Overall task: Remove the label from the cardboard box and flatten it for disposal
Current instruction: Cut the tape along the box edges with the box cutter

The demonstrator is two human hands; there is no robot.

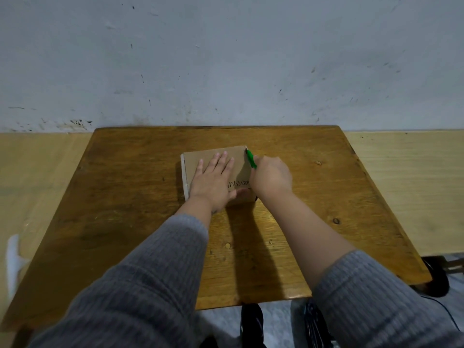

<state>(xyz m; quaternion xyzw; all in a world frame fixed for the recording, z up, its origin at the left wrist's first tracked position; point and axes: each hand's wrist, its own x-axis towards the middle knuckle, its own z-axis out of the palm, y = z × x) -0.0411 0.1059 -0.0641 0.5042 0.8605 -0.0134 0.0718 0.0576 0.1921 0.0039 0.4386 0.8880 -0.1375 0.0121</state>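
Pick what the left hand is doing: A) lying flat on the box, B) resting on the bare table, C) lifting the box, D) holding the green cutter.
A: the left hand lies flat on the box, fingers straight; the right hand holds the cutter.

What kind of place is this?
Probably a plain room at home or in a workshop: a worn wooden table against a scuffed painted wall, holding only a cardboard box.

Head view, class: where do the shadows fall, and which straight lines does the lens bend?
Head view: the arms' shadows fall toward the viewer across the table; the wide lens bows the table's side edges outward; a white shape at the left is smeared.
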